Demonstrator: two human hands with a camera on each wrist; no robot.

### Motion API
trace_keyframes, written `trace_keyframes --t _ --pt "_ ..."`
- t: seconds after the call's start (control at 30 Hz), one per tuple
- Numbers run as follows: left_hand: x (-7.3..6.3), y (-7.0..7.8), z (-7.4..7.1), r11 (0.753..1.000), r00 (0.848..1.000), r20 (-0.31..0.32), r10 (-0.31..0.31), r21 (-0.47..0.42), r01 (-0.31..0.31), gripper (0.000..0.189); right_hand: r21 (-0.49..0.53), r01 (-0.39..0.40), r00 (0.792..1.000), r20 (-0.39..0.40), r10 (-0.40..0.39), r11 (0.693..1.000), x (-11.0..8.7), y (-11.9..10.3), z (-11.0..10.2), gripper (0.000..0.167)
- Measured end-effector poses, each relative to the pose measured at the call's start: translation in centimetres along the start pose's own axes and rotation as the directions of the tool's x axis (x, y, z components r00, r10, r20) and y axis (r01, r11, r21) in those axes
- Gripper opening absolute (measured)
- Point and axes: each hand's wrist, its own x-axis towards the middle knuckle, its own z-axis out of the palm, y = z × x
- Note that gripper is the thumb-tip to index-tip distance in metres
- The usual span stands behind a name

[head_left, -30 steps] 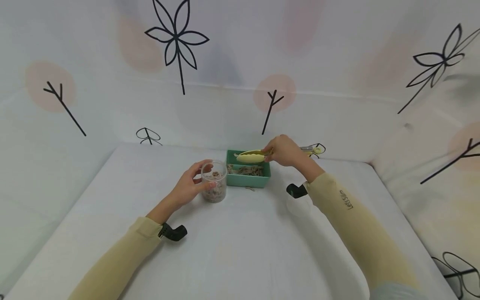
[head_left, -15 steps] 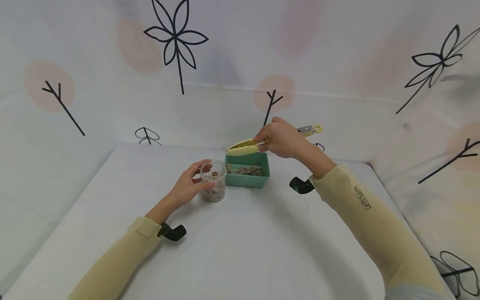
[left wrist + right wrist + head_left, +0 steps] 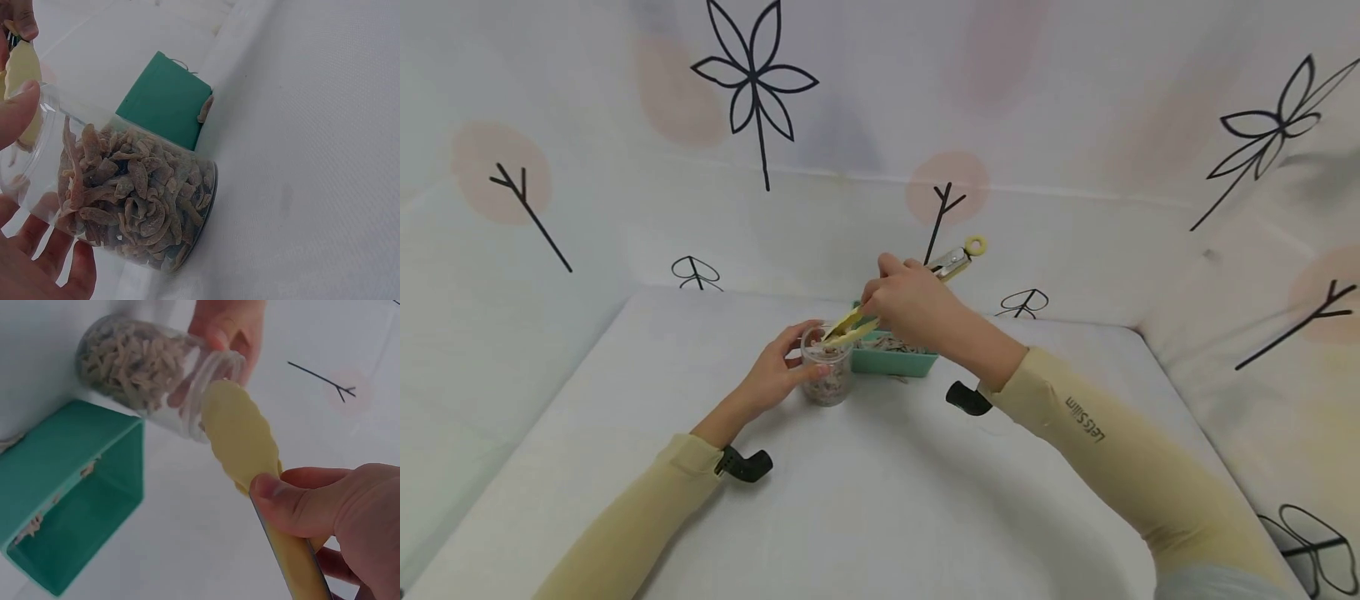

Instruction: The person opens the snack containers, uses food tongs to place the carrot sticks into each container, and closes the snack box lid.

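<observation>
My left hand (image 3: 766,379) holds a clear jar (image 3: 49,164) around its upper part, thumb on one side and fingers on the other. Brown-grey dried strips (image 3: 140,194) fill much of the jar, which stands upright on the table. My right hand (image 3: 913,304) grips yellow-tipped kitchen tongs (image 3: 240,434) with a metal body. In the head view the tong tips reach over the jar's open mouth. The right wrist view has them right at the rim. A strip end shows at the tips in the left wrist view.
A green rectangular box (image 3: 893,364) stands close to the jar's right, partly behind my right hand, with more strips in it. One loose strip (image 3: 205,109) lies on the white table (image 3: 865,500) beside the box. A patterned cloth wall (image 3: 835,225) rises behind.
My right hand lifted the tongs out of the green box and carried them left and down to the jar's mouth. My left hand and the jar have stayed in place.
</observation>
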Motion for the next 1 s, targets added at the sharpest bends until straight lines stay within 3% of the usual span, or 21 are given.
trace_keyframes --t 0.2,0.57,0.7,0.83,1.0 --pt "0.1 0.0 0.0 1.0 1.0 0.003 0.004 -0.002 -0.004 0.07 -0.069 0.045 0.998 -0.038 -0.048 0.997 0.1 -0.5 0.3 0.028" --pt "-0.1 0.2 0.0 1.0 1.0 -0.001 0.001 -0.008 -0.001 0.071 0.043 -0.017 1.0 0.01 0.017 0.999 -0.3 0.1 -0.1 0.036" --pt "-0.2 0.0 0.1 1.0 1.0 -0.004 0.005 -0.009 -0.005 0.071 0.127 -0.082 0.996 0.048 0.077 0.989 -1.0 1.4 -0.1 0.043" --pt "-0.1 0.0 0.1 1.0 1.0 0.001 0.003 -0.014 -0.003 0.071 0.216 -0.185 0.981 0.094 0.168 0.959 -2.2 3.3 0.5 0.048" --pt "-0.1 -0.1 0.0 1.0 1.0 0.003 0.007 -0.006 -0.007 0.07 0.202 -0.289 0.947 0.205 0.248 0.936 -3.4 5.5 1.8 0.048"
